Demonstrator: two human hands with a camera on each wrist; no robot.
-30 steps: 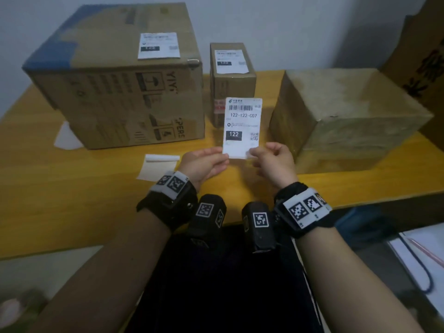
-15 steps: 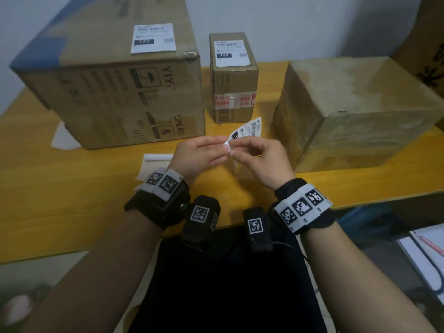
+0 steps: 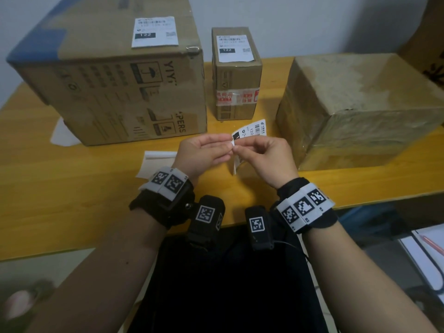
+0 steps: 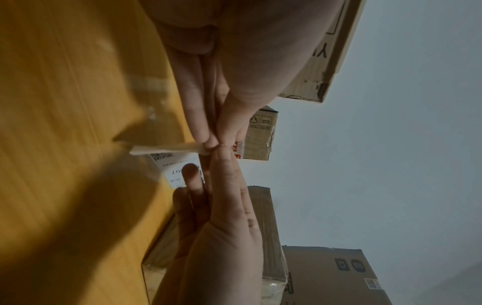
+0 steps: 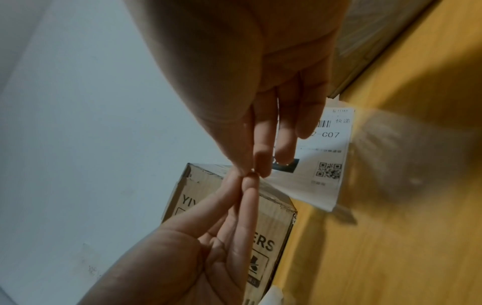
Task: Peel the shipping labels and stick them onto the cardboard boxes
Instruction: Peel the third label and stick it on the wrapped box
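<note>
Both hands meet above the yellow table (image 3: 72,200) at one corner of a white shipping label (image 3: 252,129), which tilts away toward the boxes. My left hand (image 3: 225,146) pinches the corner from the left. My right hand (image 3: 241,147) pinches it from the right, with a strip of paper (image 3: 235,165) hanging below. The wrist views show the label (image 4: 177,171) (image 5: 320,161) and the touching fingertips (image 4: 208,142) (image 5: 251,171). The large box (image 3: 120,97) and the small box (image 3: 236,92) each carry a label on top. The right box (image 3: 360,104) has a bare top.
A white backing sheet (image 3: 156,162) lies on the table left of my hands, and another white sheet (image 3: 60,135) pokes out beside the large box. A tall brown carton (image 3: 430,44) stands at the far right. Papers (image 3: 427,255) lie below the table's front edge.
A second ago the label was held upright facing me by its bottom edge. Since then it has tipped away and flattened, and both hands have closed in on one corner.
</note>
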